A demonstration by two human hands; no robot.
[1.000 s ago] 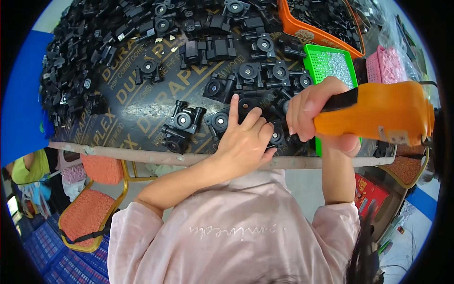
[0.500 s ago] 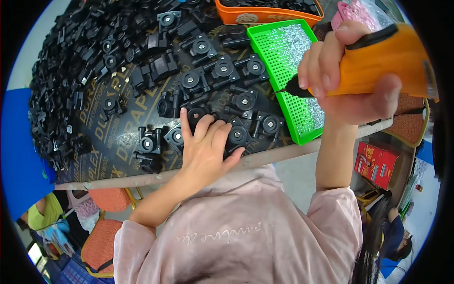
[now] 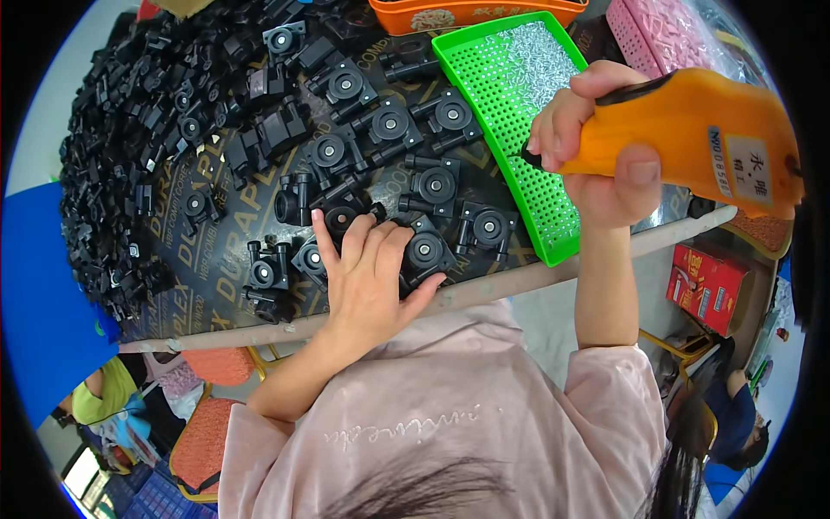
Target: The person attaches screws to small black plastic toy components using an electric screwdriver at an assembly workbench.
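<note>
My right hand [image 3: 605, 147] is wrapped round an orange electric screwdriver [image 3: 692, 143], raised over the right part of the green tray. Its black nose [image 3: 531, 158] points left; the bit cannot be made out. My left hand [image 3: 367, 272] lies with fingers spread on black plastic parts near the table's front edge. Its fingertips touch a black part with a round centre [image 3: 344, 220], partly hidden under them. Another such part [image 3: 426, 249] sits between fingers and thumb. Several similar parts, one of them a round-centred housing [image 3: 433, 184], lie beyond the hand.
A green perforated tray [image 3: 484, 130] holds many small silvery screws [image 3: 540, 60]. Black parts are heaped [image 3: 112, 173] at the left. Behind stands an orange bin [image 3: 475, 17], with a pink basket [image 3: 635, 39] at the back right. A red box [image 3: 705, 285] stands beyond the table's edge.
The whole view has shifted and turned a little. The screwdriver has tilted in my right hand, its label side now showing and its bit no longer visible. My left hand stays on the parts.
</note>
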